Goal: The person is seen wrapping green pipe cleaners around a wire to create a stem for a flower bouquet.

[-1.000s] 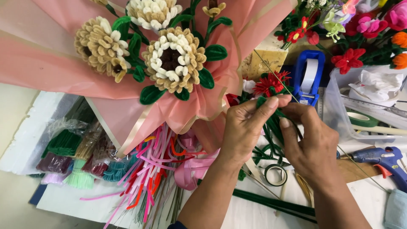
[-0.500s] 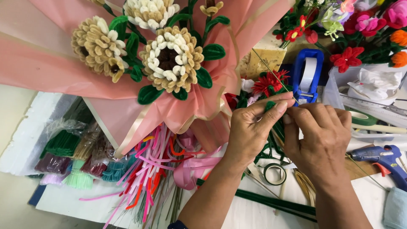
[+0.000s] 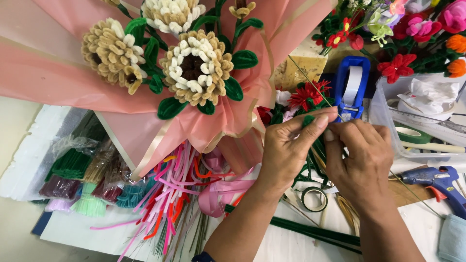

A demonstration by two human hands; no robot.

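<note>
One head-worn camera looks steeply down, close over both hands [image 3: 325, 155], facing the cluttered table [image 3: 97, 233]; its far edge seems cropped.

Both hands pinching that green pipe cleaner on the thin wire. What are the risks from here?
1. The thin wire sticks out diagonally past the left hand and right hand; its free end might poke the pink wrapping.
2. The green pipe cleaner is held only at the fingertips, so the grip could slip.
</note>
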